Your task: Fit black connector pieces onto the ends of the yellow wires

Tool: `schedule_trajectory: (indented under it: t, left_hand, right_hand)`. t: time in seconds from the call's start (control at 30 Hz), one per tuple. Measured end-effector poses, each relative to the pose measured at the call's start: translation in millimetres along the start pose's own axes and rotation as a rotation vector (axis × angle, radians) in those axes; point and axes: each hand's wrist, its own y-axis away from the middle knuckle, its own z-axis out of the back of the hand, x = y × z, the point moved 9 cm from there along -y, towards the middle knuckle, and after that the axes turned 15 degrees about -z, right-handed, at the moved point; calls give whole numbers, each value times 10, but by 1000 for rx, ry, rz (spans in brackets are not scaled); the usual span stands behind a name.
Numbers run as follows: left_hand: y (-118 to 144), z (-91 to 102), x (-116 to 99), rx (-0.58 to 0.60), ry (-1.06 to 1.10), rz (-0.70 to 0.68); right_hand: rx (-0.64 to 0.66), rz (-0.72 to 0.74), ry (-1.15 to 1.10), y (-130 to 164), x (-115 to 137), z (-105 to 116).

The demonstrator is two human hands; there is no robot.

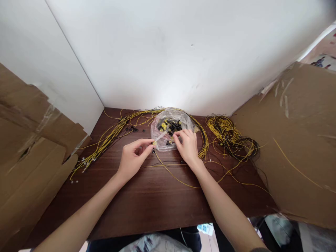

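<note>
My left hand point(135, 155) pinches a small yellow part point(154, 142) between thumb and forefinger. A thin yellow wire point(170, 172) curves away from just below those fingertips toward my right forearm. My right hand point(187, 145) is at the near right side of a clear plastic bag point(157, 122), thumb and fingertips drawn close together; whatever they hold is too small to make out. Inside the opened bag lies a heap of small black and yellow parts point(173, 125). A narrow whitish strip of the bag point(162, 135) stretches toward my left fingertips.
A bundle of yellow and black wires point(110, 134) with white ends arcs behind the bag. At right lies a tangled wire coil point(225, 133). Several small black rings point(133, 129) rest on the brown table point(147, 206). Cardboard panels point(294, 140) flank both sides; a white wall point(162, 63) stands behind.
</note>
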Motion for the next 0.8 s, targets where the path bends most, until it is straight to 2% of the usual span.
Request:
schedule_trajectory:
  t: [0.27, 0.4, 0.6, 0.8]
  left_hand:
    - [-1, 9, 9, -7, 5, 14]
    - [-1, 14, 3, -6, -5, 7]
    - [0, 9, 7, -6, 9, 3]
    - [-14, -7, -50, 10, -11, -45]
  right_hand:
    - [-21, -6, -83, -6, -9, 45]
    - [16, 20, -219, 10, 25, 49]
    - [211, 123, -600, 177, 360, 76]
    - [226, 138, -711, 292, 519, 115]
